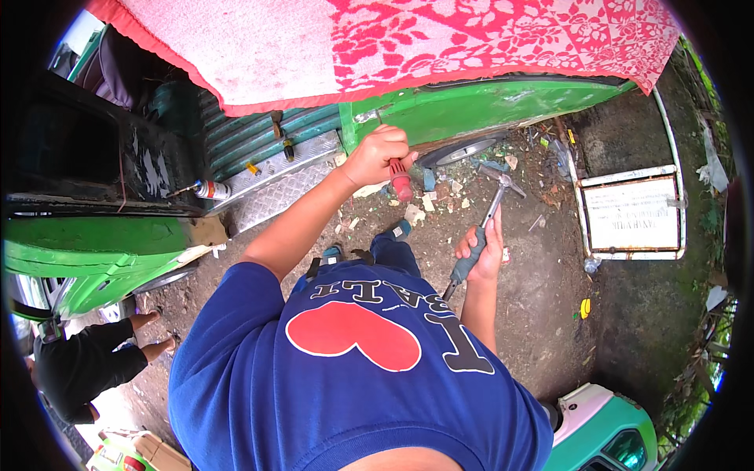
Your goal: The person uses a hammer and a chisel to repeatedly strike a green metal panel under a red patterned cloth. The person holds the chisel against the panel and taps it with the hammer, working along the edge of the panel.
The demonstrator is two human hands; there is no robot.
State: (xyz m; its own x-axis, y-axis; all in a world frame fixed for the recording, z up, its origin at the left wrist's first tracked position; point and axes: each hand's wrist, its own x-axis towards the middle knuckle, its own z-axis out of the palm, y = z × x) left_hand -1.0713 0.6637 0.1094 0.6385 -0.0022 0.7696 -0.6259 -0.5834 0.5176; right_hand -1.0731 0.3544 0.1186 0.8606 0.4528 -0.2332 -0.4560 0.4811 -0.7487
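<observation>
My left hand [378, 157] is raised at the green vehicle panel [463, 110], its fingers wrapped round a screwdriver with a red handle [401, 185]. The handle points down toward me; a thin shaft shows above the fist, close to the panel's edge, and I cannot tell whether its tip touches. Lower and to the right, my right hand [483, 250] grips a hammer [493, 206] by its grey rubber grip. The metal hammer head is up, short of the panel. A red and pink floral towel [440, 47] drapes over the vehicle above both hands.
Flakes and chips litter the ground below the panel, near a wheel [463, 151]. A metal tread plate [275, 192] lies left, with a spray can [212, 190] beside it. A framed sign [635, 216] stands right. Another person [78, 365] is at lower left, a teal car [605, 432] behind me.
</observation>
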